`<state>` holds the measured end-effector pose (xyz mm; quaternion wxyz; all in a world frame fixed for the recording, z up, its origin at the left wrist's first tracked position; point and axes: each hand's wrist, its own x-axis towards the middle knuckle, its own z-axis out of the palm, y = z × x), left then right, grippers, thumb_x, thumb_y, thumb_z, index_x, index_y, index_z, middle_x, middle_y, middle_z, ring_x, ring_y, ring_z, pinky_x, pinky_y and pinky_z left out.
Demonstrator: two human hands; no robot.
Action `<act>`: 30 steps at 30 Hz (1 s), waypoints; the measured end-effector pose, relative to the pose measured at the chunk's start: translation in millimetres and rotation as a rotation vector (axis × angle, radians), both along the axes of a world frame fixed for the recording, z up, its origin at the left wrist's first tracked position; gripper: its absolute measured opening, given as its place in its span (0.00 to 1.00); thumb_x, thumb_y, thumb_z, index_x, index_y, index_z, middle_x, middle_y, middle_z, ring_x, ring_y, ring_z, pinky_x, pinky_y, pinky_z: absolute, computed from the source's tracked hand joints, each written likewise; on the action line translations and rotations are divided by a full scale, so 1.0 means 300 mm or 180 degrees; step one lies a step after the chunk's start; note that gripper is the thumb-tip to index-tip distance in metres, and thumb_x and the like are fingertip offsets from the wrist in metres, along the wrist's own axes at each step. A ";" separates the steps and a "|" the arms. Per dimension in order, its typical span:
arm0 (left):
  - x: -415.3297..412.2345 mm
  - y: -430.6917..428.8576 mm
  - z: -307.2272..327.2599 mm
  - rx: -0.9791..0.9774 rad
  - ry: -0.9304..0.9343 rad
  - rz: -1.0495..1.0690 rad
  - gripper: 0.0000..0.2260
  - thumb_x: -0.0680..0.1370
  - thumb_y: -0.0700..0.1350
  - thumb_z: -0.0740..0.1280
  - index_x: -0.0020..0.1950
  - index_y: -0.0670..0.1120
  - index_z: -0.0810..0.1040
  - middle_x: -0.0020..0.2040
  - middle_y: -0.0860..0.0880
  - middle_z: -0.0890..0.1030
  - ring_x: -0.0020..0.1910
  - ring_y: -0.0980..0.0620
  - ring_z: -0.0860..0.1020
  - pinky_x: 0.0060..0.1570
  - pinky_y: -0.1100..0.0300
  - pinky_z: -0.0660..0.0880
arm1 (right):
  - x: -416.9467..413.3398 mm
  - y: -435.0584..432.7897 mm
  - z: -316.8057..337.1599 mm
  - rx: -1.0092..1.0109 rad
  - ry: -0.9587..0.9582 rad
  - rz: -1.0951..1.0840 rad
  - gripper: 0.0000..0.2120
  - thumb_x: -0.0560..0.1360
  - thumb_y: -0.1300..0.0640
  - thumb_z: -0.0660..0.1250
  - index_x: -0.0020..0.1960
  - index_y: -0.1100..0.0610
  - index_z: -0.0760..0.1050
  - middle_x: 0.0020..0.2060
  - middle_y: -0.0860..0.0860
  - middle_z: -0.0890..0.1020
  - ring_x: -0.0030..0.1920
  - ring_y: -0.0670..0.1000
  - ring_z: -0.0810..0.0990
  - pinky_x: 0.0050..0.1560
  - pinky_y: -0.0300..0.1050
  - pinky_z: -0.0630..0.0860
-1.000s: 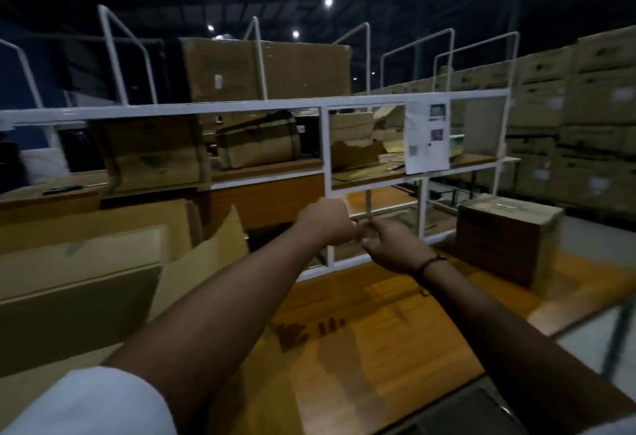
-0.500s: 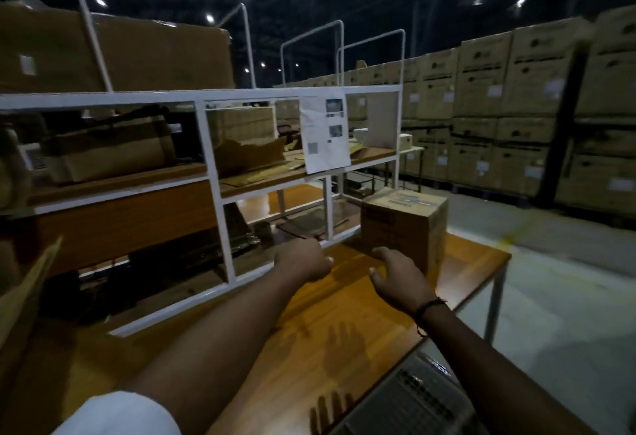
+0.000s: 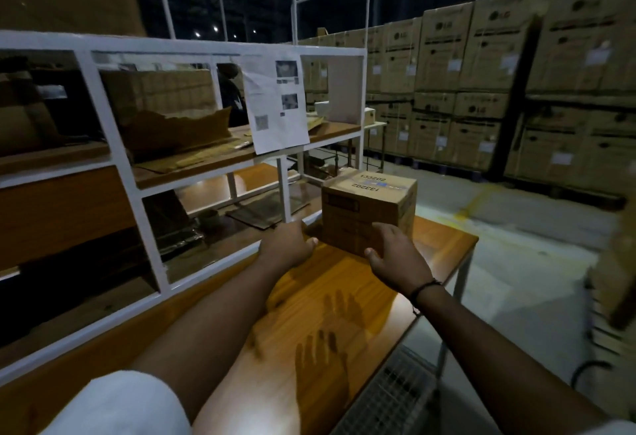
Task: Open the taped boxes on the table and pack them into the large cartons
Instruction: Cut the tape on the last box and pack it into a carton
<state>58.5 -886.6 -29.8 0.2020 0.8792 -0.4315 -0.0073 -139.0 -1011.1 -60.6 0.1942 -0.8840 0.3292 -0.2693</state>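
Note:
A small taped cardboard box [image 3: 370, 205] with printed numbers on its lid stands on the wooden table [image 3: 330, 303] near its far right corner. My left hand [image 3: 287, 245] hovers just left of the box's near lower edge, fingers loosely curled, holding nothing. My right hand [image 3: 395, 255] is spread in front of the box's near right side, fingers apart, close to the cardboard; whether it touches I cannot tell.
A white metal shelf frame [image 3: 113, 145] runs along the table's left, holding cardboard pieces and a hanging paper sheet [image 3: 275, 104]. Stacked large cartons [image 3: 481, 90] line the far wall. A wire mesh surface [image 3: 389, 396] lies below the table's near edge.
My view has swung right and nearer to the small box. Both hands, held together by the shelf frame a second ago, have separated and reached toward the box.

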 end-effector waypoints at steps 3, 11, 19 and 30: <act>0.095 -0.127 -0.022 -0.0220 0.0081 -0.0029 0.24 0.80 0.56 0.68 0.73 0.47 0.74 0.63 0.45 0.80 0.60 0.46 0.79 0.57 0.45 0.80 | 0.080 -0.139 -0.012 -0.0026 0.0035 -0.0133 0.30 0.79 0.50 0.67 0.78 0.52 0.62 0.76 0.53 0.66 0.74 0.55 0.66 0.70 0.56 0.72; 0.324 -0.498 -0.042 -0.0381 0.0368 -0.0235 0.27 0.80 0.52 0.70 0.76 0.48 0.67 0.67 0.44 0.77 0.64 0.44 0.77 0.56 0.49 0.77 | 0.292 -0.480 -0.101 -0.0017 0.0149 -0.0642 0.38 0.78 0.47 0.69 0.80 0.51 0.53 0.81 0.57 0.48 0.79 0.65 0.53 0.74 0.64 0.64; 0.521 -0.826 -0.125 -0.0577 0.1208 -0.0281 0.40 0.77 0.50 0.73 0.83 0.59 0.53 0.80 0.40 0.63 0.78 0.38 0.64 0.72 0.39 0.69 | 0.338 -0.624 -0.196 0.0316 -0.0283 -0.0666 0.37 0.78 0.50 0.70 0.80 0.45 0.53 0.81 0.55 0.43 0.80 0.61 0.54 0.71 0.59 0.71; 0.375 -0.691 -0.270 -0.1300 0.1209 0.0083 0.31 0.79 0.54 0.71 0.80 0.63 0.62 0.79 0.42 0.57 0.74 0.36 0.66 0.63 0.45 0.74 | 0.310 -0.660 -0.227 0.0373 -0.0719 -0.0243 0.37 0.75 0.47 0.72 0.78 0.45 0.58 0.75 0.55 0.62 0.72 0.57 0.68 0.67 0.52 0.75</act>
